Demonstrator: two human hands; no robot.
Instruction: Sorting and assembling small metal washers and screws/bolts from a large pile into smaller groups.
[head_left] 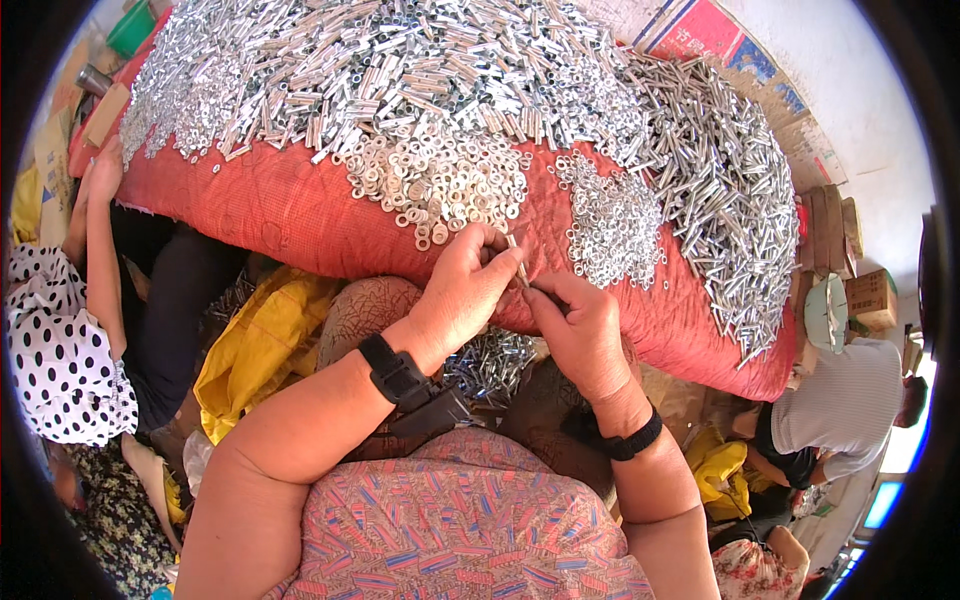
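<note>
My left hand (466,287) and my right hand (582,325) meet over the near edge of the red cloth. Between their thumbs and fingers they pinch a slim metal bolt (515,252), tilted, with its upper end showing; the rest is covered by fingers. Just beyond my left hand lies a heap of flat washers (440,180). A heap of smaller metal rings (612,222) sits beyond my right hand. Farther right spreads a pile of loose bolts (725,185). Metal sleeves (400,70) cover the far part of the cloth.
The red quilted cloth (270,205) covers a raised work surface. Below my hands, finished-looking metal pieces (490,365) lie in a heap between my knees. A yellow sack (265,345) is at the left. A person in a dotted top (65,345) sits at the left; others are at the right.
</note>
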